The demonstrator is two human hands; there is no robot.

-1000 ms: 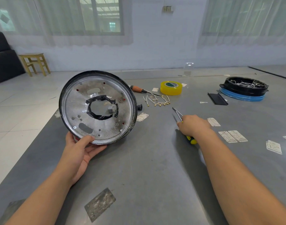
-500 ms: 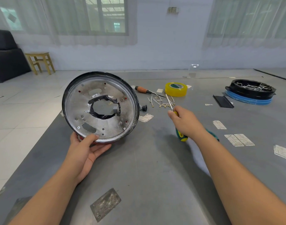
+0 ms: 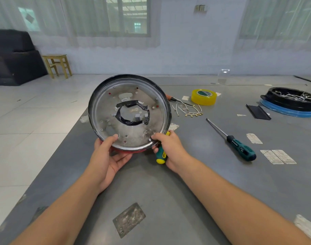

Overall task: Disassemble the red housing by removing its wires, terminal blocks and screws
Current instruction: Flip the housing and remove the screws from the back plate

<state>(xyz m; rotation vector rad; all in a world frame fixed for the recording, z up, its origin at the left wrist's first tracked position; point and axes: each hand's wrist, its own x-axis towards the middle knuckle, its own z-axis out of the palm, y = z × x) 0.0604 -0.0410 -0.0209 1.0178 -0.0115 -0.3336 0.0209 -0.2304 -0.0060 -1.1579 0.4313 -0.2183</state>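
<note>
**Ana:** Head view, and the red housing (image 3: 129, 114) is up on edge, tilted towards the camera, its lower rim down near the worktop (image 3: 169, 200). Whether it rests there or is held just clear, I cannot tell. Both hands are on that lower rim.

**Ben:** Left hand (image 3: 107, 156) cups it from below, thumb hooked over the metal face, fingers (image 3: 123, 159) curled under the red edge. A firm hold.

**Ana:** Right hand (image 3: 169, 149) is doing double duty: thumb pressing the rim just right of the left hand, fingers wrapped round a green-and-yellow screwdriver (image 3: 161, 155) tucked behind the housing.

**Ben:** How does it handle, you think?

**Ana:** Looks like stiff pressed metal, rigid, moderately light for its width. The face looks smooth and a bit slick, and the rim thin, so I'd take it at the rim with a thumb over the lip, as here. Not at the taped centre hole (image 3: 132, 112); those cut edges look sharp.

**Ben:** Loose wires (image 3: 188, 110) lie right of the housing, a second screwdriver (image 3: 236, 143) further right of them.

**Ana:** A few screws still show on the face, so steadying it one-handed comes next, I'd guess.
</note>
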